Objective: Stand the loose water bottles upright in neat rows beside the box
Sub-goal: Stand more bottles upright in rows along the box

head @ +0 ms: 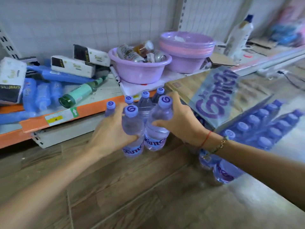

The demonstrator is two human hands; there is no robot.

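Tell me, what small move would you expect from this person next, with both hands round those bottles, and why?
Probably a gentle squeeze inward, then letting go. The left hand and right hand each grip one of the two front bottles, which stand upright on the wooden floor just ahead of four more upright bottles. Closing the gaps would tidy the rows beside the box.

a shop or its stockroom: a low metal shelf with an orange edge and price label strip, slotted uprights on the wall, tissue packs, stacked plastic basins, and a shrink-wrapped case of bottled water on the wood-look floor.
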